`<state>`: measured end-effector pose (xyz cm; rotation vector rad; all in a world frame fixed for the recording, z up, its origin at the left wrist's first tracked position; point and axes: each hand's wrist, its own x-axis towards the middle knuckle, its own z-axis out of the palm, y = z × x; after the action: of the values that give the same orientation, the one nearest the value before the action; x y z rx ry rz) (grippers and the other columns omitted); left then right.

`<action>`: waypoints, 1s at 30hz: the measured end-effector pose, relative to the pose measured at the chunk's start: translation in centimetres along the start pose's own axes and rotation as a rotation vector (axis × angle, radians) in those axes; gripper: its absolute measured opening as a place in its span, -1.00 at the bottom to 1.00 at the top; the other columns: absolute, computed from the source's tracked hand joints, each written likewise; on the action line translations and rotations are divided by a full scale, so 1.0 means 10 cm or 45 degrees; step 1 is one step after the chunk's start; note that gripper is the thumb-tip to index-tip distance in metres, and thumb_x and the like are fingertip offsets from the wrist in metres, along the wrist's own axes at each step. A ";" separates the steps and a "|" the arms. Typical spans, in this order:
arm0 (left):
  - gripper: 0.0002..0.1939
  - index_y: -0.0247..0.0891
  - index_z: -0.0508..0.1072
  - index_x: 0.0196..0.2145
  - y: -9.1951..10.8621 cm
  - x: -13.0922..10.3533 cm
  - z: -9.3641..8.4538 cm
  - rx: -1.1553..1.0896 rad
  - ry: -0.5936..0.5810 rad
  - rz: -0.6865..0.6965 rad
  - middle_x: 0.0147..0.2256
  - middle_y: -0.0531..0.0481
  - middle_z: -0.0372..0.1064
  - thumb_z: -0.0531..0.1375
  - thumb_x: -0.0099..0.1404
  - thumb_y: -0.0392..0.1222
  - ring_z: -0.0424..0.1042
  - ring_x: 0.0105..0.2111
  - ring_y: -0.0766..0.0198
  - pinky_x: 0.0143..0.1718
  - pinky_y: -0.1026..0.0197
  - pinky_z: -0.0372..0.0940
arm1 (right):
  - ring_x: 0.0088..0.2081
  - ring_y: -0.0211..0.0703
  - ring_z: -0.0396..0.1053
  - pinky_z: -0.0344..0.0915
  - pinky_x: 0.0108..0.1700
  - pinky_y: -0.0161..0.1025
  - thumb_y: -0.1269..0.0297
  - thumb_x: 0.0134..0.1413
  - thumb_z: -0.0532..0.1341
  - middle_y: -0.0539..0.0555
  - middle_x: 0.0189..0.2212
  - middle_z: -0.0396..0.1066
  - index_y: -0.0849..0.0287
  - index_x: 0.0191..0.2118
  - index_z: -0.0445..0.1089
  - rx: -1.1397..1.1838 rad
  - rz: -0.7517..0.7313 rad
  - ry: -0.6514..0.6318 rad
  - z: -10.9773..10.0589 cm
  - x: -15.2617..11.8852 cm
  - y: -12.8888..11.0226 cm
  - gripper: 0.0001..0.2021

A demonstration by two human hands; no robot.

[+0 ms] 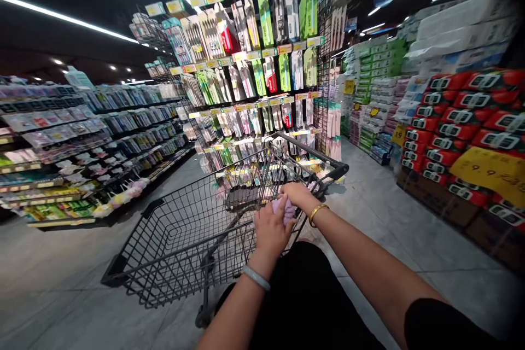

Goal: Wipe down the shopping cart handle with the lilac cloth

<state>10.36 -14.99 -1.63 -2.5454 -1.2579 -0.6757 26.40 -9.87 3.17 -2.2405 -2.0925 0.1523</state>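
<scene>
Both hands meet over a soft-looking lilac bundle [290,213] beside the side of a black wire shopping cart [176,251]. My left hand [270,228], with a pale bangle at its wrist, presses its fingers and thumb around the bundle. From the right, my right hand [298,196], below a gold bracelet, closes its fingertips at the bundle's upper edge. What kind of thing the bundle is cannot be made out, since the fingers cover much of it. The cart's handle [338,170] lies just beyond my right hand.
A lit rack of packaged toothbrushes [266,22] stands ahead, behind the cart. Shelves of small packets [139,126] run along the left. Stacked red packs [447,120] with a yellow price sign [492,172] line the right. Grey floor [369,213] extends between them.
</scene>
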 end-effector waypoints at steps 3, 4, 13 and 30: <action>-0.52 0.08 0.22 0.24 -0.20 0.06 -0.07 -0.010 -0.137 0.000 -0.10 -0.09 0.34 0.06 0.40 0.09 0.34 -0.16 0.09 -0.15 0.11 0.18 | -0.06 0.00 0.47 0.31 -0.08 -0.23 0.10 0.22 0.13 0.22 -0.10 0.53 0.15 -0.09 0.53 -0.015 0.023 -0.007 0.00 0.02 0.02 -0.67; -0.56 0.06 0.25 0.22 -0.31 0.05 -0.10 -0.019 -0.173 -0.024 -0.13 -0.07 0.35 0.05 0.42 0.06 0.35 -0.17 0.10 -0.17 0.14 0.17 | -0.04 0.01 0.46 0.31 -0.06 -0.21 0.10 0.22 0.12 0.23 -0.08 0.52 0.15 -0.09 0.53 -0.015 0.031 -0.009 0.01 0.03 0.02 -0.66; -0.52 -0.10 0.32 0.14 -0.30 -0.05 -0.09 -0.022 -0.128 -0.250 -0.06 -0.17 0.33 0.13 0.35 0.14 0.33 -0.06 -0.01 -0.03 0.01 0.16 | -0.08 -0.03 0.47 0.30 -0.04 -0.20 0.21 0.16 0.13 0.23 -0.07 0.52 0.14 -0.10 0.54 0.001 0.110 -0.089 0.03 0.08 -0.01 -0.70; -0.64 -0.11 0.38 0.05 -0.50 -0.15 -0.09 -0.009 -0.092 -0.290 -0.09 -0.10 0.38 0.18 0.29 -0.17 0.33 -0.09 0.04 -0.05 0.04 0.15 | -0.11 0.00 0.47 0.30 -0.07 -0.20 0.22 0.17 0.08 0.27 -0.10 0.52 0.18 -0.10 0.54 -0.026 0.122 -0.032 0.07 0.11 0.01 -0.67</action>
<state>5.36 -13.32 -1.62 -2.4752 -1.5893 -0.6374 26.47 -8.74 2.45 -2.3640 -2.0085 0.1657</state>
